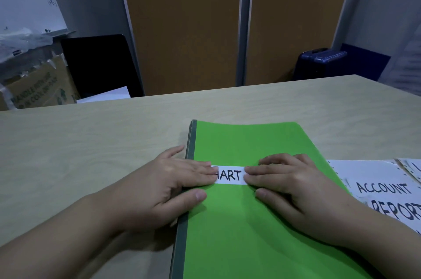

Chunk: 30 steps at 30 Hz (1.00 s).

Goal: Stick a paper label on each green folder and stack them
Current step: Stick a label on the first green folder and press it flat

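Note:
A green folder (pixel 250 142) with a dark spine lies on the wooden table (pixel 91 142), in the middle right. Other folder edges show beneath it at the spine. Across its cover lies a white paper label (pixel 230 175) with the letters "HART" showing. My left hand (pixel 173 183) presses the label's left end with flat fingers, its thumb on the cover. My right hand (pixel 293 185) presses the right end the same way. Both ends of the label are hidden under my fingers.
A white sheet (pixel 382 189) lettered "ACCOUNT REPORT" lies right of the folder, with more paper at the far right edge. Beyond the table stand a cardboard box (pixel 38 89), a black panel (pixel 100 64), brown partitions and a blue suitcase (pixel 319 62).

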Tool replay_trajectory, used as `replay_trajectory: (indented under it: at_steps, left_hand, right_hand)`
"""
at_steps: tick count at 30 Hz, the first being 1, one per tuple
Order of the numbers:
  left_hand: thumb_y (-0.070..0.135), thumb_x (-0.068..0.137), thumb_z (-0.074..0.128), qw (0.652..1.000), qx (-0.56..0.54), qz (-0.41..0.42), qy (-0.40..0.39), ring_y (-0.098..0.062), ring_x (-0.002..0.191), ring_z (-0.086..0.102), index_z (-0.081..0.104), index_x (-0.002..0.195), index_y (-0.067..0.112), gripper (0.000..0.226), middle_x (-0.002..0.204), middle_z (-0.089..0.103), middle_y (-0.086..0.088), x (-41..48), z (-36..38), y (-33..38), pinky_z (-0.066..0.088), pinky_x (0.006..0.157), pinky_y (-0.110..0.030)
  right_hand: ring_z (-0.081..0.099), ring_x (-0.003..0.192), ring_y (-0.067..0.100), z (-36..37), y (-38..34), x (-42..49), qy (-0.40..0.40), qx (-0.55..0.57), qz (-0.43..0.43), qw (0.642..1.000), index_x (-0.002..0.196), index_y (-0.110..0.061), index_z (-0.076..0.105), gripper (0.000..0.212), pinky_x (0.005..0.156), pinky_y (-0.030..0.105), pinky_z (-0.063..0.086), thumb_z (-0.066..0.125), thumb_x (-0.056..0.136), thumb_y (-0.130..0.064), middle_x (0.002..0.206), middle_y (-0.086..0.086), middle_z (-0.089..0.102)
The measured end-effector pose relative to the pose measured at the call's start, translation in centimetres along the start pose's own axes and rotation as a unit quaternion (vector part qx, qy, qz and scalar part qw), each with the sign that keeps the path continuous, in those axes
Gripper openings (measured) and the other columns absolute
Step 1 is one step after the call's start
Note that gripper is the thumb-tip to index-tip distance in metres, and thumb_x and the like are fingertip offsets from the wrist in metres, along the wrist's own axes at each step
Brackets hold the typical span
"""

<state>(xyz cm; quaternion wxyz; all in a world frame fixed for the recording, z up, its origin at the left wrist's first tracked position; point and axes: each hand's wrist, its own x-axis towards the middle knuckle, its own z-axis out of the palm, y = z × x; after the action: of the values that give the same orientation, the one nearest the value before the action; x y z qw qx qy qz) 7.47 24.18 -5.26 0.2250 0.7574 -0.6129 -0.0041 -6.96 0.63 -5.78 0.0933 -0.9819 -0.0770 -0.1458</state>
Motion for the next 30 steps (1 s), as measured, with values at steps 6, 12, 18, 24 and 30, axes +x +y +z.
replay_trajectory:
  at_steps: [6, 12, 18, 24, 30]
  left_hand:
    - [0.047, 0.095, 0.04, 1.0, 0.021, 0.013, 0.018, 0.008, 0.128, 0.046, 0.063, 0.127, 0.025, 0.046, 0.133, 0.059, 0.016, 0.0, -0.1, -0.1, 0.019, 0.118, -0.048]
    - [0.052, 0.097, 0.03, 0.999, 0.007, 0.036, -0.011, 0.009, 0.134, 0.037, 0.056, 0.134, 0.026, 0.052, 0.14, 0.052, 0.018, 0.6, 0.7, 0.4, 0.009, 0.12, -0.038]
    - [0.035, 0.092, 0.045, 0.999, 0.01, 0.016, 0.05, 0.006, 0.121, 0.054, 0.069, 0.119, 0.022, 0.039, 0.125, 0.065, 0.016, -0.1, -0.2, -0.8, 0.022, 0.115, -0.038]
    - [0.048, 0.097, 0.035, 0.998, 0.019, 0.051, 0.012, 0.005, 0.127, 0.048, 0.065, 0.125, 0.021, 0.049, 0.132, 0.061, 0.013, 0.4, 0.4, 0.0, 0.019, 0.116, -0.035]
    - [0.032, 0.092, 0.046, 0.997, -0.003, 0.01, 0.07, 0.003, 0.118, 0.058, 0.072, 0.113, 0.022, 0.035, 0.12, 0.068, 0.017, -0.3, -0.4, -1.5, 0.026, 0.114, -0.043]
  right_hand:
    - [0.053, 0.109, 0.009, -0.4, 0.0, -0.3, 0.014, 0.007, -0.036, 0.999, 0.11, -0.032, 0.069, 0.035, 0.084, 0.039, 0.045, 0.044, 0.09, -0.045, 0.116, -0.023, 0.065]
    - [0.05, 0.117, 0.01, 0.4, -0.2, 0.3, -0.003, 0.002, -0.01, 1.0, 0.122, -0.035, 0.06, 0.055, 0.089, 0.036, 0.039, 0.022, 0.091, -0.06, 0.127, -0.024, 0.058]
    - [0.051, 0.106, 0.006, -0.4, 0.4, -0.4, 0.039, 0.023, -0.017, 0.999, 0.099, -0.031, 0.072, 0.041, 0.085, 0.039, 0.044, 0.037, 0.091, -0.051, 0.107, -0.026, 0.068]
    - [0.048, 0.109, 0.008, 0.3, -0.2, 0.2, 0.0, 0.007, -0.029, 1.0, 0.121, -0.034, 0.061, 0.051, 0.086, 0.036, 0.04, 0.027, 0.091, -0.057, 0.123, -0.024, 0.061]
    - [0.052, 0.094, 0.007, -0.5, 0.4, -0.3, 0.06, 0.014, -0.004, 0.998, 0.091, -0.03, 0.074, 0.036, 0.079, 0.038, 0.044, 0.043, 0.088, -0.05, 0.096, -0.025, 0.069]
